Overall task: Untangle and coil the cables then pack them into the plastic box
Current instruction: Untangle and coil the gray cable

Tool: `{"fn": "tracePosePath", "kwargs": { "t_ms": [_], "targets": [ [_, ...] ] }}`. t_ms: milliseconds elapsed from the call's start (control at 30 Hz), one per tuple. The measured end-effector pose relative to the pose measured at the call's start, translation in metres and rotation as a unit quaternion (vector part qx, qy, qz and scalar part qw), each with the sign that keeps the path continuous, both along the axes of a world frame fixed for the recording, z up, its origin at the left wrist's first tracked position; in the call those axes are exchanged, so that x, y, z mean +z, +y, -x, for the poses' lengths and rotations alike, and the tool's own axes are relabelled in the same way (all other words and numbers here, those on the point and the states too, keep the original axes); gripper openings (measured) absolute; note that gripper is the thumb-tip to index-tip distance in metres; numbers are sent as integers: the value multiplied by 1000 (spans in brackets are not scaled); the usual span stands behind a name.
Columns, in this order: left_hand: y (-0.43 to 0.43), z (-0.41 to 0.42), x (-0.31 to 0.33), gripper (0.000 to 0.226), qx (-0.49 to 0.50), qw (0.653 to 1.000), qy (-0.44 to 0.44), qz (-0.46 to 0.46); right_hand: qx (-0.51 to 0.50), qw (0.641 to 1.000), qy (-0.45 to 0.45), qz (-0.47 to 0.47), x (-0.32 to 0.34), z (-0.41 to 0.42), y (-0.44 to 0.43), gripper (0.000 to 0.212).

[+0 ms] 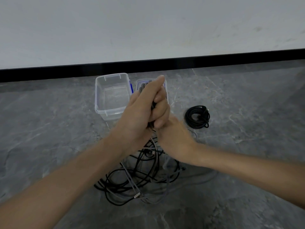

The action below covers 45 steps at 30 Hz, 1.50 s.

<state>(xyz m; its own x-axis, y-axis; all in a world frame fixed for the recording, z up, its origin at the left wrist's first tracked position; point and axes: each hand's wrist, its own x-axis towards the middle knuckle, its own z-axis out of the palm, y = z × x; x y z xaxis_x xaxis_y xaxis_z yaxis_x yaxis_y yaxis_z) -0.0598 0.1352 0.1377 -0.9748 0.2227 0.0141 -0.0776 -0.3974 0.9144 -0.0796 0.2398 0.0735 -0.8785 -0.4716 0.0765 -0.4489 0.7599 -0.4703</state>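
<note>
Fingers [160, 111] of left hand [140, 111] clench looped grey cable [141, 87]; right hand [175, 139] blurred, grip unclear.

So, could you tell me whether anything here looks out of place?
Yes: a tangle of black and grey cables sprawls on the floor, looped over itself. One coiled black cable lies on the floor right of the plastic box, not in it.
</note>
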Motion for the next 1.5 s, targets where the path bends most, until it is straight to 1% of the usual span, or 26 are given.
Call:
{"fn": "tracePosePath", "kwargs": {
  "t_ms": [33, 100, 167, 233, 300, 333, 367, 433, 467, 500, 533, 567, 600, 667, 700, 733, 833, 933, 1033, 1100, 1167, 1233, 1333, 1367, 1400, 1500],
  "targets": [
    [0, 2, -1, 44, 21, 1000, -2, 11, 2, 1000, -8, -10, 0, -4, -4, 45],
    [0, 7, -3, 45, 69, 997, 0, 40, 13, 1000, -17, 7, -2, -9, -10, 37],
    [-3, 12, -6, 46, 121, 992, -5, 44, 12, 997, -52, 53, -5, -13, -13, 32],
    [-4, 16, -11, 48, 159, 986, -31, 35, 9, 992, -87, 93, -6, -17, -14, 35],
    [-2, 16, -18, 51, 180, 981, -13, 64, -5, 983, -121, 135, -5, -22, -16, 30],
    [-2, 15, -20, 54, 185, 979, 7, 86, -18, 972, -160, 170, -3, -23, -17, 26],
    [-3, 15, -21, 57, 189, 976, 27, 105, -37, 951, -217, 217, -1, -25, -18, 23],
    [-8, 17, -20, 59, 204, 969, 62, 125, -90, 879, -339, 323, 4, -27, -18, 22],
    [-12, 19, -20, 59, 213, 967, 66, 121, -113, 844, -379, 363, 5, -28, -17, 23],
    [-16, 22, -20, 57, 222, 967, 58, 108, -127, 817, -405, 389, 8, -30, -15, 24],
    [-18, 24, -21, 55, 230, 967, 41, 96, -134, 802, -420, 402, 9, -31, -14, 25],
    [-19, 25, -22, 53, 238, 967, 23, 89, -138, 798, -426, 403, 9, -33, -13, 25],
    [-19, 25, -24, 52, 246, 966, 6, 82, -143, 806, -421, 391, 9, -35, -13, 28],
    [-20, 27, -27, 49, 254, 965, -22, 60, -147, 846, -383, 340, 7, -36, -12, 36],
    [-21, 28, -29, 49, 252, 966, -29, 51, -141, 864, -365, 316, 7, -36, -11, 36],
    [-23, 29, -30, 49, 244, 968, -28, 50, -135, 873, -358, 302, 8, -37, -10, 35],
    [-26, 31, -36, 53, 215, 973, -2, 82, -109, 876, -367, 293, 15, -40, -6, 33],
    [-27, 32, -41, 54, 207, 970, 12, 125, -80, 883, -371, 277, 23, -50, -5, 33],
    [-29, 33, -45, 55, 210, 966, 34, 148, -64, 862, -401, 303, 28, -61, -11, 34],
    [-29, 30, -48, 62, 200, 962, 57, 180, -67, 848, -413, 325, 30, -64, -13, 34],
    [-27, 25, -50, 63, 186, 951, 95, 230, -68, 854, -408, 316, 32, -63, -12, 36],
    [-26, 19, -52, 57, 166, 939, 126, 273, -68, 872, -386, 292, 39, -59, -8, 37],
    [-26, 15, -54, 55, 120, 928, 146, 321, -32, 937, -289, 193, 51, -51, 2, 35],
    [-26, 15, -54, 55, 107, 928, 146, 325, -15, 952, -262, 160, 55, -48, 4, 35],
    [-27, 15, -54, 55, 94, 931, 144, 322, 1, 959, -248, 140, 57, -46, 6, 35],
    [-26, 14, -55, 50, 49, 938, 127, 318, 29, 962, -253, 100, 59, -45, 7, 36]
  ]
}}
